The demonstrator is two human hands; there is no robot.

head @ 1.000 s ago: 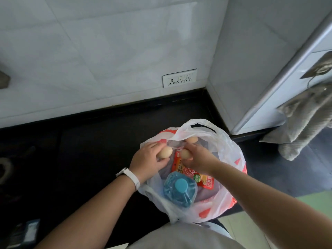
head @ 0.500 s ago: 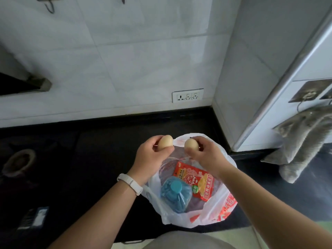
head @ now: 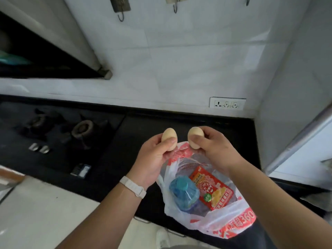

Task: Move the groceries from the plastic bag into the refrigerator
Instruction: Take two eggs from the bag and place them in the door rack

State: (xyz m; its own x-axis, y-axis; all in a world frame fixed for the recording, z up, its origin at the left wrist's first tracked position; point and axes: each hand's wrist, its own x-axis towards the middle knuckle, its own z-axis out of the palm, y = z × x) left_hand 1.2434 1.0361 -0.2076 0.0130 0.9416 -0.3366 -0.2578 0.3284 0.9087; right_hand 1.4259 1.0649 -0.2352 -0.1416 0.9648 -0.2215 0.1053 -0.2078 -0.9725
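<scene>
A white plastic bag with red print [head: 231, 223] sits open on the black countertop [head: 179, 126], near its front edge. Inside lie a blue-capped water bottle [head: 185, 193] and a red snack packet [head: 213, 189]. My left hand [head: 152, 159] holds one tan egg [head: 169, 139] above the bag's far rim. My right hand [head: 217, 148] holds a second tan egg [head: 195, 137] right beside the first, the two apart. A white band is on my left wrist.
A gas hob [head: 59, 130] with two burners is set into the counter at the left. A wall socket [head: 227, 103] sits low on the tiled wall, hooks [head: 121, 8] hang higher up. A white appliance or cabinet side [head: 305, 144] stands at the right.
Both hands have lifted out of the bag, each with an egg, and now hold them above its rim. The view has tilted up and leftward, showing the hob.
</scene>
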